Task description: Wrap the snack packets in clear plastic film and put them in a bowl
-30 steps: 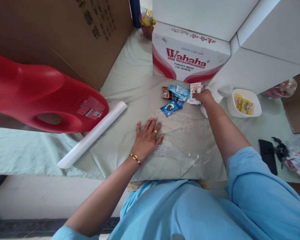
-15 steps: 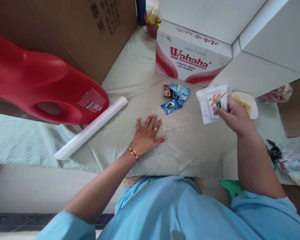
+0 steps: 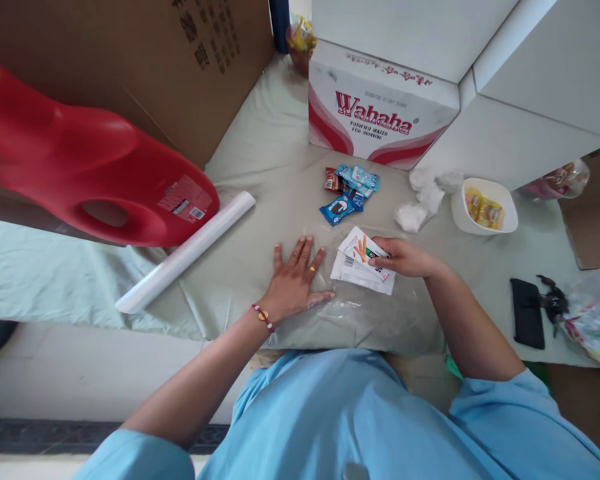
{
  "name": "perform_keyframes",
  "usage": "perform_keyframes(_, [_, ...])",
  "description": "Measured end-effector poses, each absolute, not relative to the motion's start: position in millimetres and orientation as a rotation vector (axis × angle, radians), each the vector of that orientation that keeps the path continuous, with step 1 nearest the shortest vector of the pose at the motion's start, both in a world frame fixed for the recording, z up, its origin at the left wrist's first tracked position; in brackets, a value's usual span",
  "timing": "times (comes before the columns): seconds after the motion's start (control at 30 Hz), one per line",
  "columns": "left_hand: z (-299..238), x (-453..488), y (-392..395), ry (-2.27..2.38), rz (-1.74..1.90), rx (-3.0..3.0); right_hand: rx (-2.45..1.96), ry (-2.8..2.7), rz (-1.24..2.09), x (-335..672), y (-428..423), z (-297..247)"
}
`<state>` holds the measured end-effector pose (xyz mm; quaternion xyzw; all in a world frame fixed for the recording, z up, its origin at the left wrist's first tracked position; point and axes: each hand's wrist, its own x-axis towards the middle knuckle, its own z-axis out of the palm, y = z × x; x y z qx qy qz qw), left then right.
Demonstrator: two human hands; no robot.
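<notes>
My left hand (image 3: 297,276) lies flat, fingers spread, on a clear plastic sheet (image 3: 360,313) spread over the green cloth. My right hand (image 3: 403,257) pinches white snack packets (image 3: 360,263) with an orange picture, and they rest on the plastic sheet just right of my left hand. Beyond them lies a small pile of blue and red snack packets (image 3: 349,191) close to the Wahaha carton (image 3: 380,113).
A red plastic chair (image 3: 90,180) lies on its side at the left, with a white roll (image 3: 187,252) beside it. Crumpled tissue (image 3: 420,200) and a white bowl of yellow sweets (image 3: 484,205) sit at right. A black phone (image 3: 527,321), keys and a plastic bag lie far right.
My right hand picked the white packets from the pile, lifted them to the right, then brought them down onto the plastic sheet by my left hand. My left hand stayed put.
</notes>
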<state>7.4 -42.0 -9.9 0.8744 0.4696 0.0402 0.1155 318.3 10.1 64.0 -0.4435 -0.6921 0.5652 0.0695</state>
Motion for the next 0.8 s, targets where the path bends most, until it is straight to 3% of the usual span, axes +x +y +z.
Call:
perform_keyframes(0.07, [-10.4, 7.2, -41.7, 1.378, 0.129, 2.57, -1.362, -2.171, 1.632, 311.5, 12.7, 59.8])
perform_keyframes(0.2, [-9.4, 8.3, -41.8, 1.381, 0.122, 2.578, -1.473, -2.385, 1.153, 304.0, 11.0, 53.4])
perform_keyframes(0.47, [-6.9, 9.3, -42.0, 1.392, 0.109, 2.571, -1.584, -2.331, 0.463, 292.8, -37.1, 45.7])
perform_keyframes(0.63, [-6.1, 9.6, -41.9, 1.392, 0.103, 2.572, -1.511, -2.621, 0.411, 275.6, -66.6, 21.8])
perform_keyframes(0.8, [-6.0, 8.8, -41.8, 1.37, 0.13, 2.578, -1.58, -2.617, 0.416, 275.8, -55.2, 33.3])
